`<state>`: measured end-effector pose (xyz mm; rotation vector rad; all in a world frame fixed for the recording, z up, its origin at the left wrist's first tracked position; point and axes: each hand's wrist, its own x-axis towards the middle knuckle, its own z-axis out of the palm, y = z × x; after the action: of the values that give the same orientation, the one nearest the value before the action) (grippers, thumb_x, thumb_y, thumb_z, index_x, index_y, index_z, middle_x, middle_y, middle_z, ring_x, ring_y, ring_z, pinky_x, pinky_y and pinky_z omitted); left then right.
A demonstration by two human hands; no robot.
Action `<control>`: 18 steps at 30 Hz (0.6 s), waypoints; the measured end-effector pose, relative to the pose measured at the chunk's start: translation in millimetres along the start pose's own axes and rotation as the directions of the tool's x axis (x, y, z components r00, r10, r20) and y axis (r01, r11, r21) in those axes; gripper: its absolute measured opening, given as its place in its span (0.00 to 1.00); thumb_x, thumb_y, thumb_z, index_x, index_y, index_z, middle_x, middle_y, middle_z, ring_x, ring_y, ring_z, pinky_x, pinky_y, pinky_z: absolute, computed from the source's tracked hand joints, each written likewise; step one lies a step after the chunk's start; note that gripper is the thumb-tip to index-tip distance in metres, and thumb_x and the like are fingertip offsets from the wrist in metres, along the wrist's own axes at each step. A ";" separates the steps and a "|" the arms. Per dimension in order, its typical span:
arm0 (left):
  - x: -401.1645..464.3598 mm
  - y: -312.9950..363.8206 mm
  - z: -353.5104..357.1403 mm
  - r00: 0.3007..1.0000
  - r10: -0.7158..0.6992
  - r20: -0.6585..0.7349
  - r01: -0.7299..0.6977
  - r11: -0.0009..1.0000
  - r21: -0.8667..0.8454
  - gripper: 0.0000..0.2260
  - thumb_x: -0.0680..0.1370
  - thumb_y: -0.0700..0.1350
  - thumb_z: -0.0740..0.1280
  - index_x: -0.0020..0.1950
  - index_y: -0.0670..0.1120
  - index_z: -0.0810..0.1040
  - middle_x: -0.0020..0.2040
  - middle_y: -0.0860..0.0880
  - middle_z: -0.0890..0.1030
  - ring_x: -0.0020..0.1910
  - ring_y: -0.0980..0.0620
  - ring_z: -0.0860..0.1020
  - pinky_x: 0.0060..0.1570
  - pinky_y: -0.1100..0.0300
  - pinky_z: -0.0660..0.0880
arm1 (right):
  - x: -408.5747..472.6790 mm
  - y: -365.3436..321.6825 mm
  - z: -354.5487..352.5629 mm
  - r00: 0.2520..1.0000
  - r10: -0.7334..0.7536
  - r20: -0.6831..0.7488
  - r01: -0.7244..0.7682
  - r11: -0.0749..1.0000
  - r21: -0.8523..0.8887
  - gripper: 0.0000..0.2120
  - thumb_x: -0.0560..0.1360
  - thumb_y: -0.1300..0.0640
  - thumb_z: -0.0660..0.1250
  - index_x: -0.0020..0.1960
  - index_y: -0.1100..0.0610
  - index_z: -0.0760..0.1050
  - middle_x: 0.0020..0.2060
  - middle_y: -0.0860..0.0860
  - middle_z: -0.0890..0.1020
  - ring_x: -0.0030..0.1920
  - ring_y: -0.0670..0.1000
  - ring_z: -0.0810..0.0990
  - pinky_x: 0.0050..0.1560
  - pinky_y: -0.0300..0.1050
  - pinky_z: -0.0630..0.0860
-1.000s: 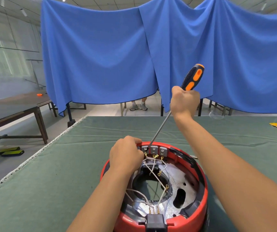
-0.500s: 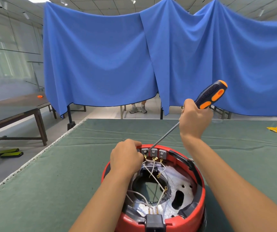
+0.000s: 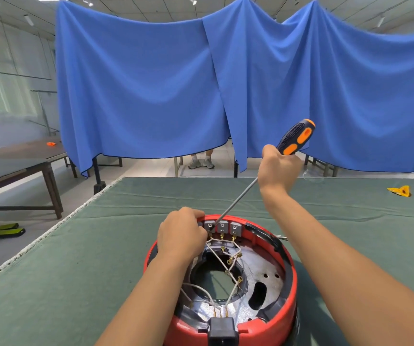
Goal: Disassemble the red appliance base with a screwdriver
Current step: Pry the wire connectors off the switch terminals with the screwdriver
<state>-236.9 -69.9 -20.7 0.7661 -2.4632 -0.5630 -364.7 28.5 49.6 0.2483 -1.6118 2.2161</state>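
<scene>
Nearest the camera, the red appliance base [image 3: 291,278] is seen on the green cloth-covered table [image 3: 76,270], its lower edge cut off by the frame. A black socket [image 3: 222,329] is set in the near rim. Inside, white wires [image 3: 216,255] are strung across a dark central opening; how they are fastened is hard to make out.

The left hand [image 3: 181,236] is laid on the far left rim of the base, fingers curled over the edge in a grasp; the fingertips are hidden behind the knuckles.

Three grey terminal blocks [image 3: 222,227] are lined along the far inner wall. The tip of the screwdriver [image 3: 236,202] is placed at the leftmost block; exact contact cannot be resolved.

The right hand [image 3: 279,171] is raised above the table, fingers clenched round the black-and-orange handle, the shaft slanting down leftward.

Farther off, a yellow object [image 3: 399,191] lies on the table, unidentifiable. Beyond, a blue curtain [image 3: 151,83] is hung; a person's shoes [image 3: 201,163] are visible beneath it, the rest hidden.
</scene>
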 end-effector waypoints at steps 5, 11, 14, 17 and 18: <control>-0.2 -1.6 0.4 1.000 0.006 0.003 -0.006 1.000 0.009 0.18 0.74 0.41 0.63 0.62 0.54 0.78 0.57 0.51 0.81 0.57 0.47 0.77 0.54 0.55 0.73 | -1.3 2.0 -3.9 1.000 0.019 -0.013 -0.018 1.000 0.018 0.09 0.65 0.62 0.62 0.30 0.58 0.61 0.22 0.51 0.64 0.26 0.52 0.62 0.28 0.42 0.60; -0.7 -0.9 0.3 1.000 0.024 0.001 -0.024 1.000 0.003 0.18 0.73 0.44 0.63 0.62 0.53 0.76 0.59 0.52 0.79 0.59 0.49 0.74 0.55 0.55 0.70 | -7.5 1.8 -31.7 0.987 0.122 -0.100 -0.087 0.951 0.296 0.09 0.63 0.60 0.63 0.29 0.59 0.64 0.16 0.46 0.66 0.18 0.48 0.62 0.21 0.34 0.59; 0.1 0.5 -0.4 1.000 -0.029 0.008 0.030 0.999 -0.041 0.15 0.73 0.44 0.63 0.60 0.51 0.73 0.56 0.51 0.79 0.55 0.48 0.75 0.48 0.56 0.69 | -14.0 2.3 -47.9 0.981 0.123 -0.153 -0.057 0.925 0.375 0.10 0.62 0.58 0.63 0.28 0.59 0.64 0.17 0.47 0.66 0.19 0.48 0.64 0.21 0.34 0.60; -0.4 0.8 -2.2 0.999 -0.036 -0.007 0.035 0.996 -0.085 0.06 0.70 0.42 0.63 0.46 0.49 0.74 0.47 0.51 0.76 0.51 0.48 0.72 0.45 0.55 0.68 | -16.5 -1.0 -55.8 0.979 0.114 -0.167 -0.044 0.925 0.378 0.13 0.68 0.58 0.66 0.28 0.59 0.66 0.17 0.47 0.69 0.19 0.48 0.67 0.20 0.34 0.61; -0.4 0.9 -2.2 1.000 -0.013 -0.003 0.012 0.996 -0.087 0.04 0.70 0.42 0.63 0.42 0.49 0.75 0.44 0.52 0.74 0.51 0.49 0.71 0.46 0.55 0.68 | -17.2 -2.3 -56.6 0.980 0.106 -0.167 -0.038 0.930 0.366 0.14 0.70 0.58 0.67 0.28 0.58 0.68 0.18 0.47 0.71 0.19 0.48 0.68 0.19 0.35 0.63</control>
<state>-235.7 -69.6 -18.7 0.7475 -2.4149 -0.6684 -343.5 79.0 27.0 0.0786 -1.1256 2.5015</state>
